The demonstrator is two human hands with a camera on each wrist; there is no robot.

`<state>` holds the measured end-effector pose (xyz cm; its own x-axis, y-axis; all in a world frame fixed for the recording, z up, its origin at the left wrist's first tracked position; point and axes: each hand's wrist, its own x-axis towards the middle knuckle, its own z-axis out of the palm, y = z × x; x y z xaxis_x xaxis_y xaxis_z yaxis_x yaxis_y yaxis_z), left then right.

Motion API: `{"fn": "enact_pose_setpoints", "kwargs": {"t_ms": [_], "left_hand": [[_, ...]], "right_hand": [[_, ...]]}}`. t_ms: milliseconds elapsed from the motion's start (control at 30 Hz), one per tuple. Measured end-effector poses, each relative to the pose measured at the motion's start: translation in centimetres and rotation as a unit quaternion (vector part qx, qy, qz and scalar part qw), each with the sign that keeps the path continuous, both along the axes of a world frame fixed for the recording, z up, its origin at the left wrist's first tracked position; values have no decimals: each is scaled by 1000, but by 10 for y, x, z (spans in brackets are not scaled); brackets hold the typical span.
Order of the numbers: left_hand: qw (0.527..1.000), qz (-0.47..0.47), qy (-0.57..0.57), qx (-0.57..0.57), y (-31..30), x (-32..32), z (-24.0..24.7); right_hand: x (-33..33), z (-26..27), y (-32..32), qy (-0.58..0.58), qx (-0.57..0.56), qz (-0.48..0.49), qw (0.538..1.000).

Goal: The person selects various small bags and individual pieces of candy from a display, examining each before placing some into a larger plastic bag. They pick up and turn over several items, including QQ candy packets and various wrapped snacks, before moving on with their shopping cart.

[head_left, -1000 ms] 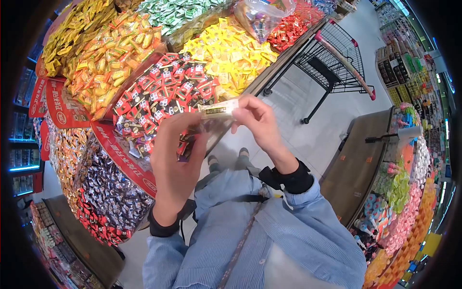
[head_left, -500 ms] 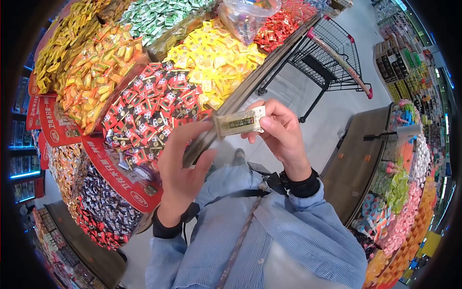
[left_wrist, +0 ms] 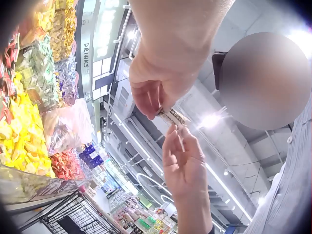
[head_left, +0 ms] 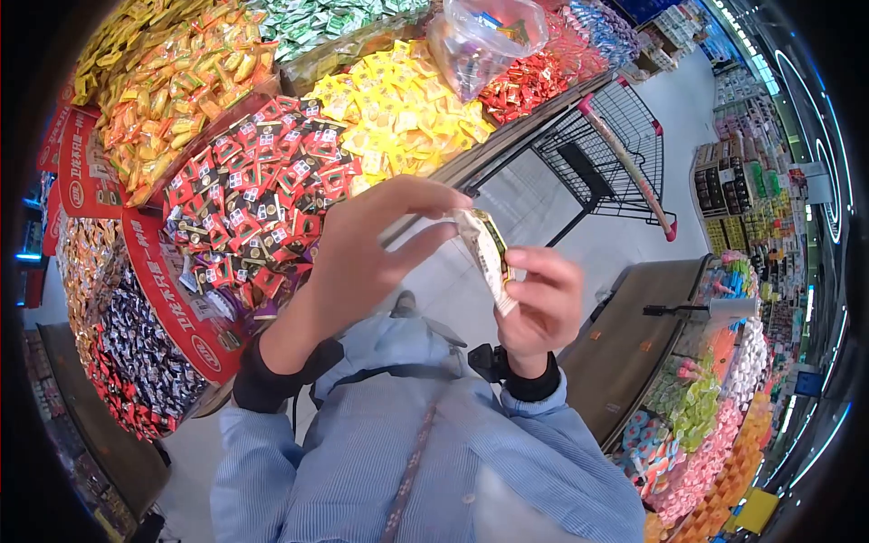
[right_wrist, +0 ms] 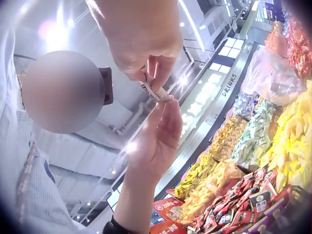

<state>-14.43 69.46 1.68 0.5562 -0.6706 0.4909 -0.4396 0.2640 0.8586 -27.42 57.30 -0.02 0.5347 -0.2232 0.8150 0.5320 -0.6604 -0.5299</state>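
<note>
A small candy in a cream wrapper with a dark green-gold label (head_left: pixel 486 249) is held up in front of the body, tilted, between both hands. My right hand (head_left: pixel 543 303) pinches its lower end between thumb and fingers. At the upper end, the thumb and index finger of my left hand (head_left: pixel 358 249) close on the wrapper's edge. In the left wrist view the candy (left_wrist: pixel 174 117) bridges the fingertips of the two hands. The right wrist view shows the candy (right_wrist: pixel 155 92) with printing on its side.
Heaped wrapped candies fill a sectioned stand: red-black packets (head_left: pixel 262 181), yellow packets (head_left: pixel 407 113) and orange ones (head_left: pixel 190 100). A clear plastic bag (head_left: pixel 484 45) rests on the stand. Beyond its edge stands a black shopping cart (head_left: pixel 602 154). Another candy display (head_left: pixel 724 389) is at right.
The candy has turned from nearly level to steeply tilted. My left fingers, apart around its end half a second ago, have come together on the wrapper. The right hand keeps its pinch.
</note>
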Motion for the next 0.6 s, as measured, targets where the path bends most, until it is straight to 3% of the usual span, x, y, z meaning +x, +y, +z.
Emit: {"fn": "enact_pose_setpoints", "kwargs": {"t_ms": [100, 233, 433, 533, 600], "left_hand": [[993, -29, -90, -69, -10, 4, 6], [988, -48, -103, -105, -15, 6, 5], [993, -48, -82, -70, -10, 6, 0], [964, -154, 207, -67, -4, -2, 3], [957, -161, 236, -45, -1, 2, 0]], "right_hand": [[-3, 8, 2, -33, -210, -29, 977], [-5, 5, 3, -47, -284, -78, 954], [-5, 2, -5, -41, -286, -82, 954], [-2, 3, -6, -34, -249, -89, 964], [3, -3, -5, -36, -209, -89, 973]]}}
